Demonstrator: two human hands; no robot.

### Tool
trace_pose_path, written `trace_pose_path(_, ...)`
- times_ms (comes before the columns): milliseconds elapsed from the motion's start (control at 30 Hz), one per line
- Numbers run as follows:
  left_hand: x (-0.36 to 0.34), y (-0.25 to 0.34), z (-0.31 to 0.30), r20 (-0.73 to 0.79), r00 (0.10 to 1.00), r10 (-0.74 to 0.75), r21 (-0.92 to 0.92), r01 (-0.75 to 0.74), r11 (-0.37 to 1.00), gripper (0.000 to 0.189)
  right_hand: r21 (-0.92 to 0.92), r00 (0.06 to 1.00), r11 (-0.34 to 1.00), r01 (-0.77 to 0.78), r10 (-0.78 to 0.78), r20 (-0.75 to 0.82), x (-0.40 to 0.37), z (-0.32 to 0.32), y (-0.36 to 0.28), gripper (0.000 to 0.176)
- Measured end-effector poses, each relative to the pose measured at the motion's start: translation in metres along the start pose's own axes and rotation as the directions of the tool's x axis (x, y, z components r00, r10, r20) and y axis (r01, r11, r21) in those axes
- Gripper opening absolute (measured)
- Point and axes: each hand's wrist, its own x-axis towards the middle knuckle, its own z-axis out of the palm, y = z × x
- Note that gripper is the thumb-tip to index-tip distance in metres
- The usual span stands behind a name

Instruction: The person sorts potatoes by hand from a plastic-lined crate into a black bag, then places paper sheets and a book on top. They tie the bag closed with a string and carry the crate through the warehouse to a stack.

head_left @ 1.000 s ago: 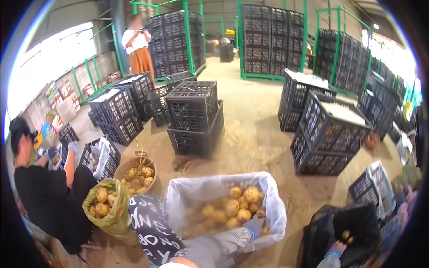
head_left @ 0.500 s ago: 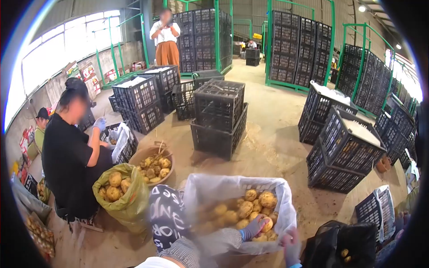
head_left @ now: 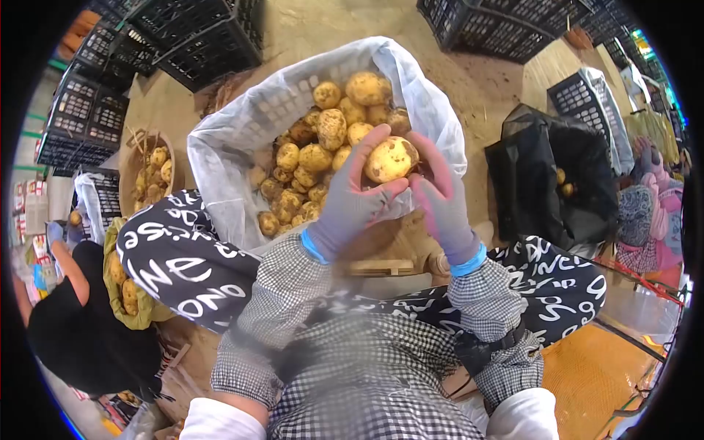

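Observation:
A large yellow potato [head_left: 391, 159] with brown patches is held between my two gloved hands, above the near right part of a lined crate. My left hand [head_left: 356, 202] wraps its thumb and fingers round the left side of the potato. My right hand [head_left: 444, 198] grips it from the right, fingers curled along its edge. Both gloves are grey with pink fingertips. Under them the crate, covered by a white liner [head_left: 227, 139], holds many soil-marked potatoes [head_left: 315, 158].
Black crates [head_left: 213, 44] stand beyond on the left, others [head_left: 506, 26] on the right. A black bag [head_left: 550, 176] lies right of the lined crate. At left are a basket of potatoes [head_left: 152, 172], a green sack [head_left: 121, 282] and a person in black [head_left: 88, 323].
The view has tilted down to my lap. My hands, earlier apart at the crate's near right side, are now together, raised and holding a potato.

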Motion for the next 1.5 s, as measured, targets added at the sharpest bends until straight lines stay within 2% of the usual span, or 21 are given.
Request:
trace_pose_path(67, 0.009, -0.013, -0.004, -0.031, 0.998, 0.056, 0.176, -0.049, 0.983, 0.074, 0.045, 0.998, 0.997, -0.057, 0.057, 0.008, 0.002, -0.007, -0.007, 0.047)
trace_pose_path(100, 0.011, -0.014, -0.001, -0.006, 1.0, 0.0, 0.119, 0.001, 0.993, 0.075, 0.061, 0.996, 0.994, -0.088, 0.087, 0.015, 0.003, -0.012, -0.009, 0.047)
trace_pose_path(167, 0.014, -0.011, 0.006, 0.044, 0.994, -0.102, 0.006, 0.101, 0.995, 0.077, -0.042, 0.997, 0.997, -0.072, 0.072, 0.004, 0.006, -0.017, -0.011, 0.047)
trace_pose_path(200, 0.015, -0.012, 0.008, 0.002, 0.993, -0.122, 0.123, 0.121, 0.985, 0.078, -0.09, 0.998, 0.994, -0.059, 0.06, 0.005, 0.008, -0.018, -0.009, 0.049)
trace_pose_path(300, 0.012, -0.016, 0.014, 0.017, 0.978, -0.209, -0.002, 0.209, 0.978, 0.079, 0.184, 0.981, 0.971, -0.154, 0.173, -0.091, 0.011, -0.029, 0.027, 0.042)
trace_pose_path(400, 0.015, -0.028, 0.005, -0.016, 0.978, -0.206, 0.191, 0.205, 0.96, 0.077, 0.187, 0.996, 0.98, -0.075, 0.083, -0.037, 0.016, -0.041, 0.04, 0.04)
trace_pose_path(500, 0.019, -0.032, 0.001, -0.02, 0.989, -0.145, 0.286, 0.144, 0.947, 0.079, 0.277, 0.976, 0.939, -0.202, 0.215, -0.017, 0.02, -0.037, 0.026, 0.04)
trace_pose_path(600, 0.019, -0.027, -0.007, -0.007, 0.999, -0.047, 0.56, 0.043, 0.828, 0.078, 0.241, 0.963, 0.932, -0.27, 0.258, 0.08, 0.021, -0.029, 0.006, 0.041)
trace_pose_path(700, 0.012, -0.027, -0.011, -0.028, 0.995, -0.093, 0.374, 0.097, 0.922, 0.073, 0.235, 0.948, 0.919, -0.315, 0.294, 0.121, 0.02, -0.028, 0.001, 0.042)
trace_pose_path(800, 0.007, -0.02, -0.006, 0.034, 0.986, -0.164, -0.002, 0.164, 0.986, 0.063, 0.251, 0.967, 0.934, -0.254, 0.246, 0.06, 0.015, -0.022, 0.004, 0.043)
trace_pose_path(900, 0.015, -0.018, -0.022, -0.047, 0.964, -0.261, 0.25, 0.265, 0.931, 0.06, 0.157, 0.966, 0.954, -0.254, 0.258, -0.006, 0.007, -0.016, 0.01, 0.044)
trace_pose_path(967, 0.008, -0.026, -0.011, 0.007, 0.985, -0.173, 0.263, 0.165, 0.951, 0.061, 0.003, 0.94, 0.947, -0.322, 0.32, -0.116, 0.008, -0.016, 0.004, 0.038)
trace_pose_path(1000, 0.004, -0.028, -0.007, 0.035, 0.991, -0.13, 0.27, 0.116, 0.956, 0.062, 0.004, 0.929, 0.941, -0.339, 0.336, -0.153, 0.009, -0.016, 0.002, 0.036)
trace_pose_path(1067, 0.001, -0.022, -0.005, 0.013, 0.982, -0.189, 0.109, 0.187, 0.976, 0.063, 0.082, 0.911, 0.934, -0.349, 0.358, -0.205, 0.009, -0.018, -0.002, 0.033)
trace_pose_path(1133, 0.002, -0.013, -0.006, 0.022, 0.979, -0.204, 0.007, 0.204, 0.979, 0.062, 0.03, 0.948, 0.974, -0.224, 0.225, -0.225, 0.01, -0.025, -0.002, 0.031)
trace_pose_path(1200, 0.005, -0.005, -0.009, 0.048, 0.984, -0.169, -0.033, 0.171, 0.985, 0.06, -0.214, 0.982, 0.976, 0.027, -0.066, -0.177, 0.012, -0.031, 0.002, 0.031)
trace_pose_path(1300, 0.002, 0.0, -0.006, 0.031, 0.986, -0.165, -0.099, 0.168, 0.981, 0.061, -0.425, 0.989, 0.903, 0.057, -0.11, -0.1, 0.011, -0.031, -0.011, 0.036)
trace_pose_path(1400, 0.004, -0.002, -0.01, 0.04, 0.99, -0.137, -0.089, 0.14, 0.986, 0.061, -0.348, 0.985, 0.921, 0.175, -0.167, 0.053, 0.009, -0.035, -0.004, 0.046)
trace_pose_path(1500, 0.006, 0.0, -0.009, 0.121, 0.977, -0.173, -0.14, 0.19, 0.972, 0.062, -0.171, 0.994, 0.985, -0.009, 0.028, 0.106, 0.002, -0.023, -0.011, 0.062)
